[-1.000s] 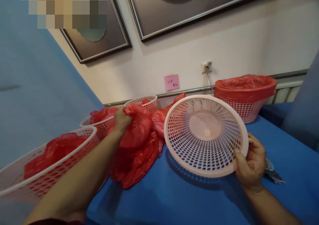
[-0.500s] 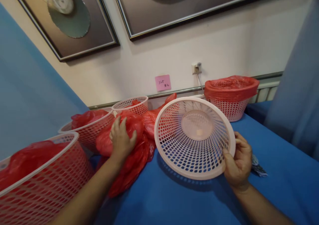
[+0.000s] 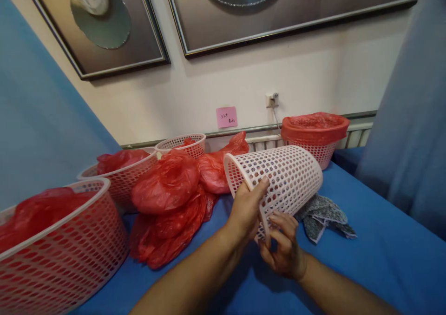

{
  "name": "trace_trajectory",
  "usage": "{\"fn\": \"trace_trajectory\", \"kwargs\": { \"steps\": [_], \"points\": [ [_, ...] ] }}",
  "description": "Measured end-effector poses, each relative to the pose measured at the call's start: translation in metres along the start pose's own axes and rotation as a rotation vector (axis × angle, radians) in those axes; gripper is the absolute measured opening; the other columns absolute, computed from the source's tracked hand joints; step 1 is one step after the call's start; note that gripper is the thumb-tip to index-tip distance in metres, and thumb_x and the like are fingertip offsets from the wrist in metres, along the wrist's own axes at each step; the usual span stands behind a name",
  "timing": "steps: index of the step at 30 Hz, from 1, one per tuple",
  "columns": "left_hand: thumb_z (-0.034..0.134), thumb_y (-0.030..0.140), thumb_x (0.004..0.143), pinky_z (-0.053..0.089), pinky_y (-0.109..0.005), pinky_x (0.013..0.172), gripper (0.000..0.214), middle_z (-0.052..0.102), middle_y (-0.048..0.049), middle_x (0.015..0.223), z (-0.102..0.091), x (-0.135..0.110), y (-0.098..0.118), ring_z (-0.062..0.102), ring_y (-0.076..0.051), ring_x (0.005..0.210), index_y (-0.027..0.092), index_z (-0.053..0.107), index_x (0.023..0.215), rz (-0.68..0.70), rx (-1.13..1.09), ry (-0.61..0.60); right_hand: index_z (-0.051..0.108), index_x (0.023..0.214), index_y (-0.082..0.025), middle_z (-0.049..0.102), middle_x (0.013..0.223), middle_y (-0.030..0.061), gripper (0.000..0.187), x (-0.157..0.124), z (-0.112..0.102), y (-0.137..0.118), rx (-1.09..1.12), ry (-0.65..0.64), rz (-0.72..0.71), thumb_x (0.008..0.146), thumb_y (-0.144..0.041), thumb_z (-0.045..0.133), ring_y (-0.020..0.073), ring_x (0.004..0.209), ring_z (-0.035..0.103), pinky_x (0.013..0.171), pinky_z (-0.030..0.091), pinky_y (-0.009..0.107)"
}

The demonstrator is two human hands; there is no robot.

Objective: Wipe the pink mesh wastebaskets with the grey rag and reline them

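A pale pink perforated plastic basket (image 3: pixel 289 175) is held on its side above the blue-covered table, its mouth turned toward the lower left. My left hand (image 3: pixel 249 206) grips the rim, thumb on the outside and fingers inside the mouth. Lower on the same rim, my right hand (image 3: pixel 284 247) is closed around the edge. Beneath and behind the basket lies a grey speckled cloth (image 3: pixel 327 217). To the left of my hands is a heap of crumpled red plastic bags (image 3: pixel 170 199).
On the left stand a large basket (image 3: pixel 83 240), a middle basket (image 3: pixel 125 178) and a small one (image 3: pixel 181 143), all with red plastic inside. A red-lined basket (image 3: pixel 315 134) stands at the back right. Blue curtains (image 3: pixel 393 96) hang at the sides; a pink note (image 3: pixel 226 117) is on the wall.
My left hand has moved from over the red bags to the basket's rim. The basket has turned from mouth-facing to lying sideways. My right hand has shifted left and down along the rim.
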State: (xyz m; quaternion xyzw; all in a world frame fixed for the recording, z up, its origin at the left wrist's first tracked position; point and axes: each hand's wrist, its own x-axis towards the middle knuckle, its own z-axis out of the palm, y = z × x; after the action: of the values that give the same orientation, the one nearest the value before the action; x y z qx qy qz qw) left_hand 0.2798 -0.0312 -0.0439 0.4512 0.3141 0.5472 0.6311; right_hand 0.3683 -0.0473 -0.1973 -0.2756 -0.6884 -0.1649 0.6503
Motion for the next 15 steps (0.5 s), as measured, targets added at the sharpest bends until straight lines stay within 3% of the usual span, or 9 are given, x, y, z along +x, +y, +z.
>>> {"fn": "trace_trajectory", "kwargs": {
  "steps": [4, 7, 11, 13, 15],
  "points": [
    [0.088, 0.049, 0.066, 0.058, -0.044, 0.092, 0.056, 0.080, -0.0114, 0.103, -0.019, 0.015, -0.011, 0.075, -0.032, 0.099, 0.014, 0.072, 0.107, 0.063, 0.091, 0.079, 0.045, 0.135, -0.024, 0.051, 0.134, 0.0120, 0.053, 0.006, -0.004, 0.008, 0.016, -0.110, -0.015, 0.084, -0.016, 0.056, 0.0279, 0.125, 0.054, 0.100, 0.051, 0.052],
    [0.086, 0.051, 0.067, 0.056, -0.045, 0.097, 0.056, 0.080, -0.0120, 0.107, -0.049, 0.023, -0.026, 0.073, -0.032, 0.105, 0.014, 0.074, 0.108, 0.133, 0.215, 0.048, 0.045, 0.136, -0.024, 0.049, 0.137, 0.0132, 0.053, 0.005, -0.018, 0.034, -0.090, 0.000, 0.120, 0.085, -0.016, 0.055, 0.0293, 0.129, 0.050, 0.104, 0.048, 0.055],
    [0.079, 0.051, 0.075, 0.053, -0.047, 0.105, 0.047, 0.079, -0.0118, 0.113, -0.085, 0.032, -0.058, 0.072, -0.031, 0.111, 0.016, 0.078, 0.106, 0.186, 0.404, -0.008, 0.048, 0.130, -0.017, 0.046, 0.139, 0.0174, 0.046, -0.007, -0.048, 0.094, -0.320, 0.282, 0.514, 0.085, -0.025, 0.054, 0.0328, 0.134, 0.045, 0.109, 0.039, 0.059],
    [0.077, 0.051, 0.077, 0.052, -0.047, 0.108, 0.045, 0.079, -0.0119, 0.113, -0.098, 0.035, -0.075, 0.071, -0.031, 0.113, 0.016, 0.079, 0.105, 0.188, 0.439, -0.031, 0.046, 0.130, -0.013, 0.043, 0.141, 0.0212, 0.050, -0.016, -0.061, 0.122, -0.466, 0.272, 0.800, 0.083, -0.028, 0.050, 0.0350, 0.139, 0.038, 0.111, 0.034, 0.059],
    [0.077, 0.050, 0.076, 0.051, -0.048, 0.109, 0.046, 0.079, -0.0122, 0.114, -0.110, 0.035, -0.091, 0.071, -0.032, 0.114, 0.015, 0.079, 0.105, 0.182, 0.449, -0.044, 0.047, 0.130, -0.009, 0.045, 0.140, 0.0243, 0.055, -0.025, -0.067, 0.140, -0.556, 0.153, 1.014, 0.080, -0.030, 0.048, 0.0374, 0.139, 0.037, 0.112, 0.032, 0.059]
  ]
}}
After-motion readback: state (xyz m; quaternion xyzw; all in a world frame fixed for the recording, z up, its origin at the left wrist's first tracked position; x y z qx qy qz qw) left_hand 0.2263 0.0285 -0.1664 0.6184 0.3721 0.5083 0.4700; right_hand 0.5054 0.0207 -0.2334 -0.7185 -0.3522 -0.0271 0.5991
